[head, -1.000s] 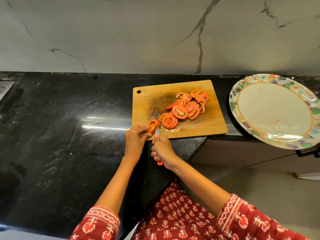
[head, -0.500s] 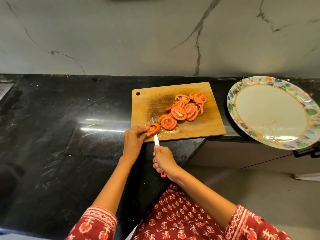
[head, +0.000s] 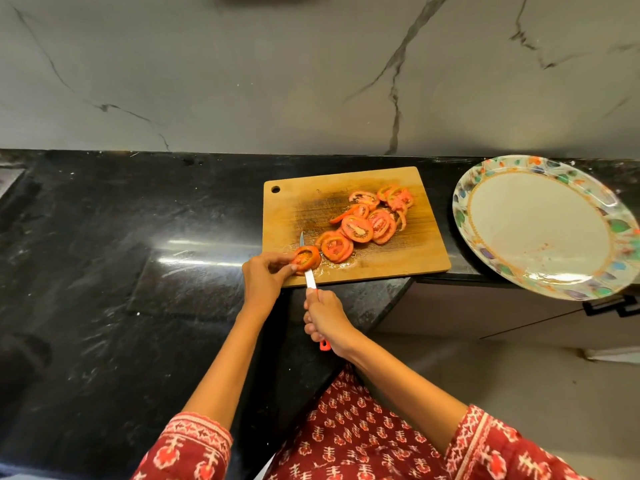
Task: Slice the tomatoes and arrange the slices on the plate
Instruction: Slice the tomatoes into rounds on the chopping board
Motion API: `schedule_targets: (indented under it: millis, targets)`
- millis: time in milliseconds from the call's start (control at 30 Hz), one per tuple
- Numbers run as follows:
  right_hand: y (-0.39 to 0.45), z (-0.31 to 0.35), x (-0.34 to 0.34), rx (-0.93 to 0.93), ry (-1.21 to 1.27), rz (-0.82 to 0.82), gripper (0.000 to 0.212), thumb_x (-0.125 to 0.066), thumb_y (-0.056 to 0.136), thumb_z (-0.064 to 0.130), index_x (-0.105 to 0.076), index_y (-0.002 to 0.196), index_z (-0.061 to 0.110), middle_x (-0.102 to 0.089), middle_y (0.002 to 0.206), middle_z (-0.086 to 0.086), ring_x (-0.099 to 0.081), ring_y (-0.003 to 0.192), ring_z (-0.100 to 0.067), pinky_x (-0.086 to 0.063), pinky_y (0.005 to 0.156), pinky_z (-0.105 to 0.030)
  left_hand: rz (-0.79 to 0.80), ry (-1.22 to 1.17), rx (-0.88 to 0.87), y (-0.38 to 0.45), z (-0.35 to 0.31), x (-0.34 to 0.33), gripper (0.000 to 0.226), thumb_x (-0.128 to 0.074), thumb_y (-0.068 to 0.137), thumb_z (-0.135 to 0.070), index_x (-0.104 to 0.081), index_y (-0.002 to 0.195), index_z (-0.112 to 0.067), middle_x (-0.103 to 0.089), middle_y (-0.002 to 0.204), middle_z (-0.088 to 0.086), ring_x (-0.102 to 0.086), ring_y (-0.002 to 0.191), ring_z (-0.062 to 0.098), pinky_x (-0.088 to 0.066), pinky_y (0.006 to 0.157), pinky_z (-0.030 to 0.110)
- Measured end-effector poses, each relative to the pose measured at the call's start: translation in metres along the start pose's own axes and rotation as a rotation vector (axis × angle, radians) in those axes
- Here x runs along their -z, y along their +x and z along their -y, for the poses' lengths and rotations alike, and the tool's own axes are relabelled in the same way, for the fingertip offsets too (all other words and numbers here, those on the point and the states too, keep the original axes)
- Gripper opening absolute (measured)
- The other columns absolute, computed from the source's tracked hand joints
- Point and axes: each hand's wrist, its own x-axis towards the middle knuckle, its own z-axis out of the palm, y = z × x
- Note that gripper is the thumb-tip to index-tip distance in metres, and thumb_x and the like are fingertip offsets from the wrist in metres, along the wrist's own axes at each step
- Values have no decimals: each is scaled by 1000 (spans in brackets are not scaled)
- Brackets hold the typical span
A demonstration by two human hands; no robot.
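step: last tomato piece (head: 306, 258) is pinched by left hand (head: 265, 277) at board's (head: 408, 261) lower left | knife (head: 309, 271) is gripped by right hand (head: 327, 318) | advice: fingertips are best kept curled clear of blade, strokes light | plate (head: 540, 285) is bare at right

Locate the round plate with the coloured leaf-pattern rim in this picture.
In the head view, the round plate with the coloured leaf-pattern rim lies at the far right on the black stone counter, just right of the rectangular wooden cutting board.
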Motion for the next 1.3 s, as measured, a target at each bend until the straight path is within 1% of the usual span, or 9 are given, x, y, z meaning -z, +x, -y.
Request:
schedule_targets:
  millis: [233, 333, 533, 667, 800, 1000, 1133, 1200, 1300]
  targets:
    - [-8, -8, 0, -16, -38, 15, 29, -30, 101, 28, -42, 79, 15, -35, 57, 1, -31, 39, -5, -22, 34, -16, -11, -4, 61, -2, -5, -1, 16, -71, 75, -3, -72, 91, -3, -70, 86, 8, -64, 80, 13, -47, 68, 8]
    - [-7, -7, -2, -8, -23, 35, 27, -30, 101, 28, -41, 79, 16, -33, 58, 2, -29, 40, -5, -20, 35, -15, 3, 21, 104, 0, -11, 1, 16, -73, 74, -3, -72, 90, -1, -68, 83, 6, -60, 75, 9, -43, 61, 1]
    - [-10, -10, -6, -10, -2, 39, 27, -29, 101, 29, -40, 81, 15, -34, 59, 2, -31, 40, -5, -22, 35, -15, 9, 68, 180, 4, -19, -1, 17, -73, 74, -3, -72, 90, -1, -71, 88, 13, -58, 73, 9, -41, 56, 5]
    - [-13, -14, -9, -13, 17, 53, 26, -29, 101, 29, -38, 81, 15, -33, 59, 2, -31, 41, -5, -23, 35, -15, 10, 80, 216, 8, -21, -2, 16, -74, 73, -4, -73, 89, -1, -71, 85, 11, -61, 71, 11, -44, 59, 9]
    - [-12, -11, -12, -9, 63, 51, 29, -28, 102, 31, -38, 80, 16, -33, 59, 3, -30, 40, -4, -22, 35, -15, -1, 97, 249, 8, -22, -3, 14, -76, 72, -5, -73, 86, -3, -71, 84, 12, -66, 75, 18, -54, 73, 29]
    - [-13, -20, -18, -16, 108, 75, 30, -27, 102, 33, -35, 78, 17, -30, 58, 4, -28, 41, -5, -20, 35, -15, 4, 127, 308, 12, -27, -3, 11, -76, 72, -6, -74, 83, -5, -71, 81, 12, -65, 76, 20, -53, 69, 29]
    - [-11, -23, -19, 16, 112, 68, 31, -27, 102, 34, -36, 79, 16, -30, 57, 3, -28, 39, -5, -20, 35, -16, -24, 132, 336, 12, -30, -4, 9, -76, 72, -5, -74, 81, -5, -71, 82, 12, -66, 79, 22, -55, 74, 33]
    - [-12, -24, -16, 14, 89, 71, 31, -27, 102, 34, -37, 80, 15, -32, 57, 3, -30, 37, -4, -21, 35, -16, -33, 136, 340, 11, -33, -5, 10, -75, 73, -5, -74, 83, -4, -71, 84, 12, -65, 80, 21, -53, 70, 30]
    - [-12, -18, -17, 5, 91, 69, 31, -27, 102, 33, -36, 78, 17, -32, 58, 3, -30, 38, -4, -20, 35, -15, -4, 163, 329, 12, -34, -4, 10, -73, 75, -5, -74, 85, -5, -70, 84, 9, -59, 75, 12, -42, 58, 18]
